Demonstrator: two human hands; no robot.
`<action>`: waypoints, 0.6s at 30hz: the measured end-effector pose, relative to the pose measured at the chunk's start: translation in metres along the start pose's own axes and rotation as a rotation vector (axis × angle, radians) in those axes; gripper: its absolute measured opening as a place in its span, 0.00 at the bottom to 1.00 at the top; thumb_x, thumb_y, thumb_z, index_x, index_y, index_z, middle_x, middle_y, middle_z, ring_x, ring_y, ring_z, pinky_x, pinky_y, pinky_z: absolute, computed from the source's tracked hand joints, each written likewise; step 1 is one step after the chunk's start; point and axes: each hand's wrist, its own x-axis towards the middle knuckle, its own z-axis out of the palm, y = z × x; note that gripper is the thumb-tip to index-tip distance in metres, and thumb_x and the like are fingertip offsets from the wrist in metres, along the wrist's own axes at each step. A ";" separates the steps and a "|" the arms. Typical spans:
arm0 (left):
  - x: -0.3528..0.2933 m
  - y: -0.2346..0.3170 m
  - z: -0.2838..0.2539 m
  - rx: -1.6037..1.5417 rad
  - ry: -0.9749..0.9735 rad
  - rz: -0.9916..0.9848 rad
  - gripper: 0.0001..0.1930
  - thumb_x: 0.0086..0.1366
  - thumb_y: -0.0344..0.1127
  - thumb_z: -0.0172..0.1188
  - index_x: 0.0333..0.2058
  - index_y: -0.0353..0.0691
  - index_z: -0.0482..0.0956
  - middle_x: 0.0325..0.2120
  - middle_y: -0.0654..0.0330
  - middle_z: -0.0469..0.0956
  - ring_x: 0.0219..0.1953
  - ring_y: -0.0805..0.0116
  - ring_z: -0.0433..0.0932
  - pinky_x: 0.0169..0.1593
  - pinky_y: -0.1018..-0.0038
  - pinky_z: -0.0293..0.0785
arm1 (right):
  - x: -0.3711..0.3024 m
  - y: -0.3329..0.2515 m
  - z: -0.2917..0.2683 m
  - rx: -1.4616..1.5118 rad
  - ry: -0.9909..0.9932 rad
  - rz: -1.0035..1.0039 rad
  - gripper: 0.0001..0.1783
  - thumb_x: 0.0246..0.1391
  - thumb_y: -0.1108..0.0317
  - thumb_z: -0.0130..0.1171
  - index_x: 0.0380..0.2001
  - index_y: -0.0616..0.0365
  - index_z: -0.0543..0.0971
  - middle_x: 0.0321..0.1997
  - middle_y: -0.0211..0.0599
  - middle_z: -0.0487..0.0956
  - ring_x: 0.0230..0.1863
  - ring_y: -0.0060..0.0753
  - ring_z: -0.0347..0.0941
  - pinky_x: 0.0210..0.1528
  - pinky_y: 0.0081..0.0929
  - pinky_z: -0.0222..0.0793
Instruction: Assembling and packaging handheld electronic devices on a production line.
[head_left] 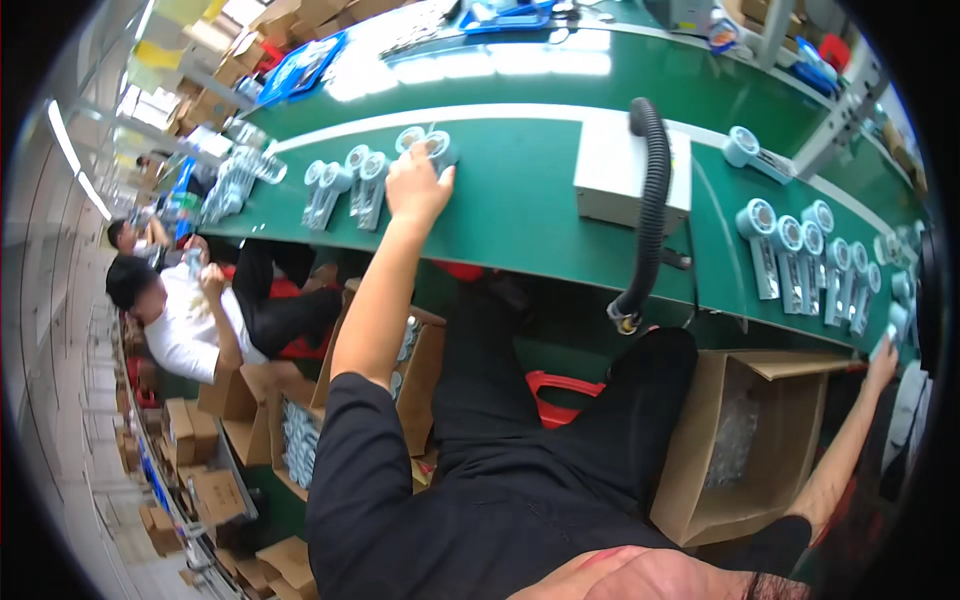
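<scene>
My left hand [417, 188] reaches over the green bench, its fingers resting at a light-blue handheld fan [442, 148] with a round head. The thumb stands apart from the fingers, and the palm hides the fan's handle. Another fan head [409, 138] shows just beyond the fingertips. Left of this hand, several like fans [370, 185] lie in pairs, handles toward me. At the far right edge my right hand [882, 362] is closed around a light-blue handheld fan [898, 320], partly cut off by the picture's dark rim. Beside it lies a row of fans [789, 240] with clear-wrapped handles.
A white box-shaped device [605, 170] with a black corrugated hose [652, 200] stands mid-bench. An open carton [690, 450] with clear plastic sits right of my legs; another carton [425, 380] stands left. A co-worker in a white shirt [185, 320] sits at the left.
</scene>
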 end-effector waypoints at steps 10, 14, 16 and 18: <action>0.003 -0.025 0.022 -0.545 -0.104 -0.065 0.36 0.62 0.28 0.62 0.69 0.47 0.61 0.49 0.45 0.79 0.47 0.49 0.82 0.50 0.64 0.75 | 0.091 0.116 0.049 -0.175 0.368 -0.085 0.27 0.56 0.49 0.65 0.46 0.64 0.82 0.41 0.46 0.86 0.41 0.49 0.81 0.45 0.38 0.76; -0.036 -0.003 -0.005 -1.313 -0.269 -0.264 0.27 0.72 0.32 0.58 0.66 0.33 0.62 0.55 0.48 0.74 0.52 0.58 0.77 0.56 0.70 0.72 | 0.077 0.118 0.025 0.001 0.520 -0.108 0.24 0.59 0.52 0.65 0.47 0.63 0.81 0.45 0.43 0.84 0.42 0.41 0.80 0.47 0.33 0.74; -0.071 0.001 -0.029 -1.691 -0.435 -0.318 0.27 0.73 0.33 0.57 0.66 0.33 0.61 0.51 0.49 0.74 0.51 0.61 0.77 0.54 0.70 0.73 | 0.037 0.114 0.022 0.399 0.817 -0.186 0.17 0.60 0.59 0.61 0.42 0.62 0.81 0.40 0.42 0.82 0.36 0.39 0.77 0.45 0.33 0.75; -0.109 0.001 -0.041 -1.844 -0.566 -0.387 0.24 0.75 0.37 0.56 0.64 0.36 0.65 0.50 0.52 0.76 0.48 0.66 0.76 0.53 0.73 0.72 | -0.010 0.107 0.029 0.531 0.983 -0.009 0.14 0.64 0.61 0.58 0.43 0.62 0.79 0.39 0.40 0.81 0.38 0.34 0.76 0.47 0.27 0.72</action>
